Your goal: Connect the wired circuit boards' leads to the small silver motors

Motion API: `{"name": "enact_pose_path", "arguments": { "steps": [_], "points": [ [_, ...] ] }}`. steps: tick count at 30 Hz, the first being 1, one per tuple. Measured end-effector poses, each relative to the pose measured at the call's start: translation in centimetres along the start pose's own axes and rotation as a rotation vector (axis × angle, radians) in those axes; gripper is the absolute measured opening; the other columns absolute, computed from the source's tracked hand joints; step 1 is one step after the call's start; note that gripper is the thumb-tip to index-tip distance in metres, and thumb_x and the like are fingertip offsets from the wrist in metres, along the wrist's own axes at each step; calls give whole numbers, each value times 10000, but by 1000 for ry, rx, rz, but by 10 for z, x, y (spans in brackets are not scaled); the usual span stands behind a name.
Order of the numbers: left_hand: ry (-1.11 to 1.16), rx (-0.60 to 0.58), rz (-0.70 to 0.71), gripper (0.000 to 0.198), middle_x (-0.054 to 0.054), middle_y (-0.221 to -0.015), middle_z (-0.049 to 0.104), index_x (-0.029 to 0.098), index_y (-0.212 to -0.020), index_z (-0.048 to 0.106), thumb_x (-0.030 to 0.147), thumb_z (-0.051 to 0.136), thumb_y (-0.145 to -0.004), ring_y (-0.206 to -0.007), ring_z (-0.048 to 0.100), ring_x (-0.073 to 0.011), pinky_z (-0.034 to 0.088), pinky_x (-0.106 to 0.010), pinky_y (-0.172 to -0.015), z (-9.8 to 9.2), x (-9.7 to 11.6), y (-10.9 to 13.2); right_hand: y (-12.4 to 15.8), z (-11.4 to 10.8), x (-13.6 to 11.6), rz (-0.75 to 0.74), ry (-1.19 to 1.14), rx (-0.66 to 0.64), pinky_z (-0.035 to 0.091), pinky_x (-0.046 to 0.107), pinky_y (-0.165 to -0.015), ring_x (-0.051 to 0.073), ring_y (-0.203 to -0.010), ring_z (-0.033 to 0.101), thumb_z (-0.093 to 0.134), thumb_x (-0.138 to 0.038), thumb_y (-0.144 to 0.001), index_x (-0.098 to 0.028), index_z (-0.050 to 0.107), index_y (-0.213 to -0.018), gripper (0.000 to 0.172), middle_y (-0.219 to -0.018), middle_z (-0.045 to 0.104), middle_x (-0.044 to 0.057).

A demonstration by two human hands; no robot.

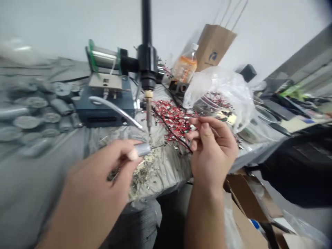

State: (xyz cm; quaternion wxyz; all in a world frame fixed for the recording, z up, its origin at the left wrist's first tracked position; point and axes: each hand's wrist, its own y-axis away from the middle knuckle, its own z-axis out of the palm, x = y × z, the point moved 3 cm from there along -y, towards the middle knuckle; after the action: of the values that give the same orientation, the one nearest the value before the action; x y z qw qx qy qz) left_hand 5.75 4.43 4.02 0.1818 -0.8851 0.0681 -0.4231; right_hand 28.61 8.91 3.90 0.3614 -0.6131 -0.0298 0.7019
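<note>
Gripping what, on the near left?

Closing the left hand (97, 180) around a short silver cylinder (142, 149), with its pale end against the fingers (129, 152) and a thin lead running right, just below the tip of a soldering iron (148, 117).

Why such a hold?

Probably for steadiness: keeping the fingers back from the hot tip, with the iron fixed on a black post (146, 24) and only the cylinder free to move.

And on the right?

Pinching something too thin to make out between the thumb and fingers of the right hand (211, 152), just above a heap of red-wired parts (171, 121). Hands well apart, not touching.

Anything else within reach?

Lying far left, rows of silver cylinders (33, 114) on a grey sheet (38, 183), likely kept together for easy reach. Standing behind the iron, a blue bench machine (103, 110). Farther right, a clear plastic bag (223, 93) and an orange drink bottle (185, 64).
</note>
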Motion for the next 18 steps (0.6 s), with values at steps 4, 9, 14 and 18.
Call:
{"name": "enact_pose_path", "arguments": {
  "steps": [4, 9, 14, 18],
  "points": [
    [37, -29, 53, 212, 118, -1033, 823, 327, -1007, 714, 130, 645, -968, -812, 758, -102, 555, -234, -720, 3, 4, -3, 6, 7, -2, -18, 120, -144, 501, 197, -449, 107, -594, 717, 721, -211, -1020, -191, 759, -1140, 127, -936, 807, 47],
    [59, -49, 63, 233, 109, -1002, 809, 319, -1032, 711, 104, 643, -971, -779, 735, -89, 554, -231, -723, 7, 6, -3, 12, 11, -5, -113, 267, -247, 511, 218, -476, 89, -584, 687, 629, -184, -1069, -237, 777, -1159, 181, -941, 781, 18],
    [57, -61, 70, 267, 117, -989, 803, 344, -1092, 720, 118, 647, -972, -793, 735, -84, 548, -219, -702, 7, 7, -1, 13, 9, -4, -121, 306, -310, 515, 229, -504, 83, -594, 680, 580, -178, -1095, -260, 762, -1204, 227, -947, 764, 2],
    [56, -58, 68, 274, 120, -974, 805, 348, -1085, 725, 112, 663, -962, -783, 731, -88, 534, -226, -671, 7, 6, 0, 13, 7, -5, -140, 319, -320, 514, 235, -521, 80, -607, 676, 572, -164, -1094, -260, 765, -1194, 237, -947, 750, -4]
  ]
}}
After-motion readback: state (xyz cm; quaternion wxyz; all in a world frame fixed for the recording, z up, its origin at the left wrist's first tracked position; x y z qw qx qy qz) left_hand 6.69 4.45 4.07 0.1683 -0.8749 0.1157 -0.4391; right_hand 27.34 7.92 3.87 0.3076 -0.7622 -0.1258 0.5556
